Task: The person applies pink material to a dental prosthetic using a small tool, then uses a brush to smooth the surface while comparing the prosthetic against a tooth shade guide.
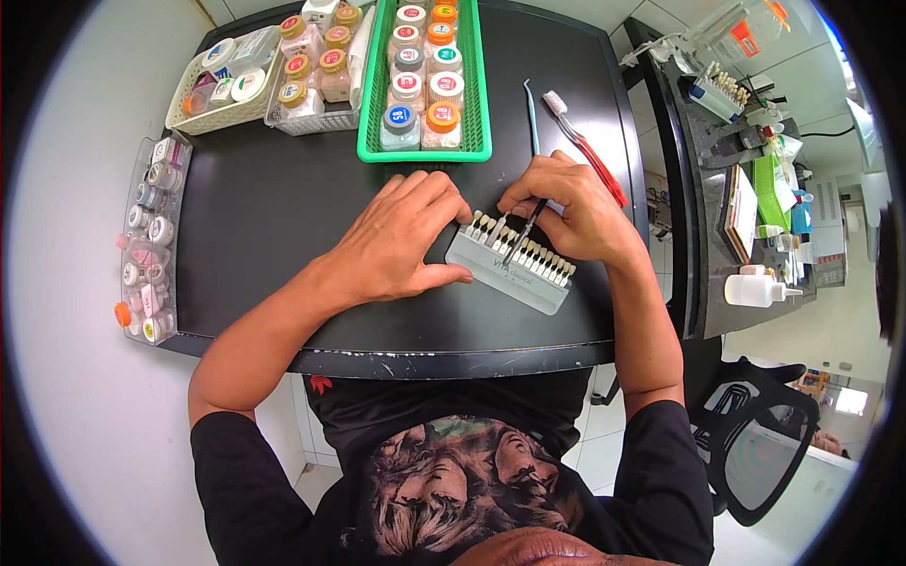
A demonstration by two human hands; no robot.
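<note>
A pale grey tooth shade guide [506, 280] with a row of tooth-coloured tabs lies at a slant on the black table. My left hand [401, 236] grips its left end, index finger at the upper corner and thumb by the lower edge. Above the tabs, my right hand [573, 205] is closed on a slim dark-shafted tool [526, 232], whose lower end reaches over the guide. The right fingertips are also close to one tab; whether they pinch it I cannot tell. Beyond this hand lie a thin blue instrument [532, 118] and a red toothbrush [600, 168].
At the back stands a green basket [366, 123] of capped jars. Left of it are a white basket [326, 121] and a cream basket [193, 124]. A clear tray [142, 203] of small jars lines the left edge. A dark side counter [703, 292] stands right, beside a chair [766, 453].
</note>
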